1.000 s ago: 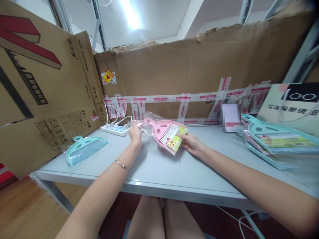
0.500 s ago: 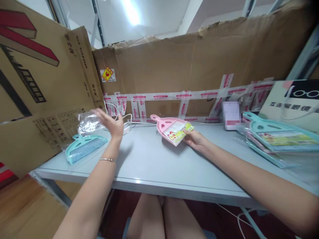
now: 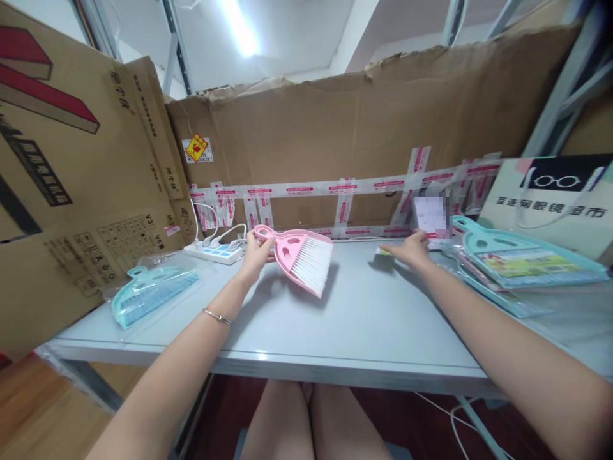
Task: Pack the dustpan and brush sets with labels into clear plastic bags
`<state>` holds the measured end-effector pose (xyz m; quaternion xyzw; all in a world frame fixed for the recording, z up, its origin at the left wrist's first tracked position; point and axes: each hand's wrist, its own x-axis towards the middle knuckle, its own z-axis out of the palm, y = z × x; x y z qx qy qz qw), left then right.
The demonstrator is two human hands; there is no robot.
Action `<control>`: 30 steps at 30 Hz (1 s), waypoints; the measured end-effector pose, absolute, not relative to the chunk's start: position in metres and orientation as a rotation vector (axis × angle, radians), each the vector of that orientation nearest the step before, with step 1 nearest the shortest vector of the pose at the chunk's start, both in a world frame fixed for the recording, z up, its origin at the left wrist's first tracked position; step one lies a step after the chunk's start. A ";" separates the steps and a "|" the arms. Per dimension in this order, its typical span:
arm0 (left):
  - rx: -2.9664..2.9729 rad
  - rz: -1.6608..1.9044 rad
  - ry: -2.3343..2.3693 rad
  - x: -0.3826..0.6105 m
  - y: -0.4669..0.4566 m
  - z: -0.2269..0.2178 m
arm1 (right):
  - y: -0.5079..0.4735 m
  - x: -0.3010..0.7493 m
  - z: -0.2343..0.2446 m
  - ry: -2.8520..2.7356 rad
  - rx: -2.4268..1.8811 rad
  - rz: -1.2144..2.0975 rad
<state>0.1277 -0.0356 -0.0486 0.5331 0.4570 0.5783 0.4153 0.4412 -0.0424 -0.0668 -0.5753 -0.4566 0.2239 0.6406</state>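
Observation:
My left hand (image 3: pixel 258 259) is closed round the looped handle of a pink dustpan (image 3: pixel 287 252), held tilted over the table. A brush with white bristles (image 3: pixel 313 263) is nested in the pan. Further right, my right hand (image 3: pixel 409 250) pinches a label card (image 3: pixel 384 252), of which only a small yellow-green part shows. At the left end of the table lies a turquoise dustpan and brush set (image 3: pixel 153 291) in a clear plastic bag. A stack of wrapped dustpan sets (image 3: pixel 531 255), turquoise on top with a picture label, lies beyond my right hand.
A white power strip (image 3: pixel 218 253) with plugged cables is at the back left. A phone (image 3: pixel 431 214) leans by the large cardboard box (image 3: pixel 311 140) behind the grey-white table (image 3: pixel 335 338). A printed carton (image 3: pixel 96 160) stands left, a paper bag (image 3: pixel 565 204) back right.
My left hand has come down and gripped the pink dustpan's handle. The label card has come off the pan and moved right with my right hand, baring the bristles.

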 end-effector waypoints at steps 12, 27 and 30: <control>1.739 1.330 0.529 0.145 -0.071 -0.034 | -0.082 0.317 -0.049 -1.926 -0.929 0.376; 1.903 1.952 0.562 0.101 -0.066 -0.008 | -0.087 0.359 -0.017 -1.531 -0.708 -0.155; 1.982 1.916 0.676 0.083 -0.064 -0.006 | -0.077 0.372 -0.023 -1.729 -0.760 -0.212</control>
